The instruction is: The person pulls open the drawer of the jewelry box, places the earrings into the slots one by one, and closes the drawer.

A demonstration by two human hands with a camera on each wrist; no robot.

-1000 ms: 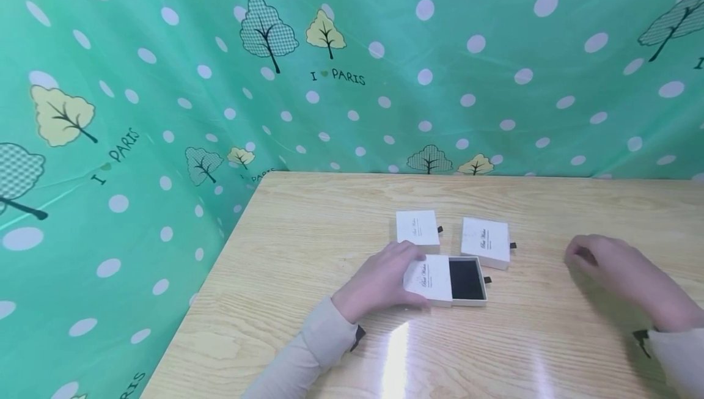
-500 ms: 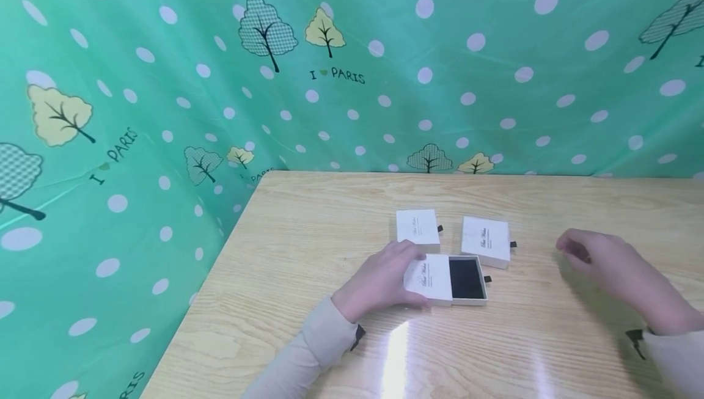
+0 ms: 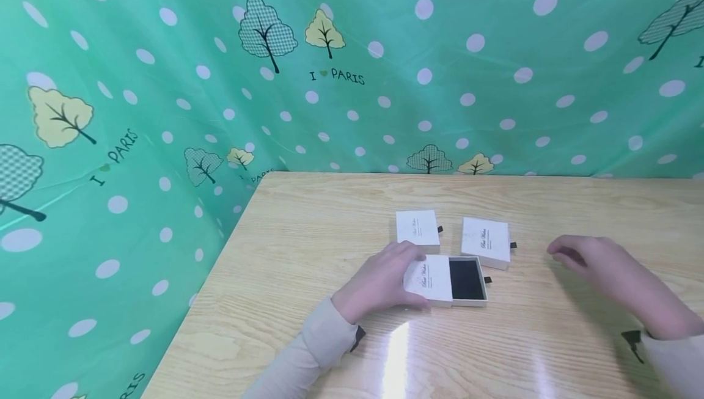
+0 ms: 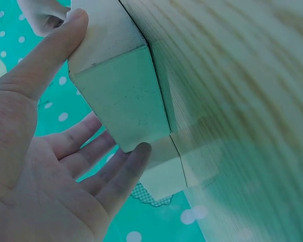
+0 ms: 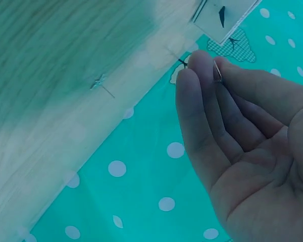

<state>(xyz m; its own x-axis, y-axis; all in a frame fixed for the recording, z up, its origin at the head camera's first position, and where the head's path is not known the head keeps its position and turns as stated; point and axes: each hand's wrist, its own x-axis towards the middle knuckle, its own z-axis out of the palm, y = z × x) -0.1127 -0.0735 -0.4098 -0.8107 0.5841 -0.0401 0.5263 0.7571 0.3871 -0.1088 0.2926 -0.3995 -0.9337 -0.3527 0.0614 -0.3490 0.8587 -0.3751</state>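
Note:
In the head view my left hand (image 3: 385,280) grips the left end of a white sliding drawer box (image 3: 434,277). Its thumb is on the near side and its fingers are on the far side, also visible on the box (image 4: 118,96) in the left wrist view. The box's drawer (image 3: 467,280) is pulled partly out to the right, showing a black lining and a dark tab. My right hand (image 3: 591,261) hovers right of the boxes. Its thumb and fingertips pinch a small thin shiny piece (image 5: 217,72), mostly hidden, its kind unclear.
Two closed white boxes lie behind the held one: one box (image 3: 417,228) at the left, another box (image 3: 485,240) at the right, each with a dark tab. They rest on a wooden table (image 3: 308,215). A green dotted curtain (image 3: 341,124) borders its back and left.
My right hand has moved left, closer to the boxes. The left hand and the partly open box stay where they were.

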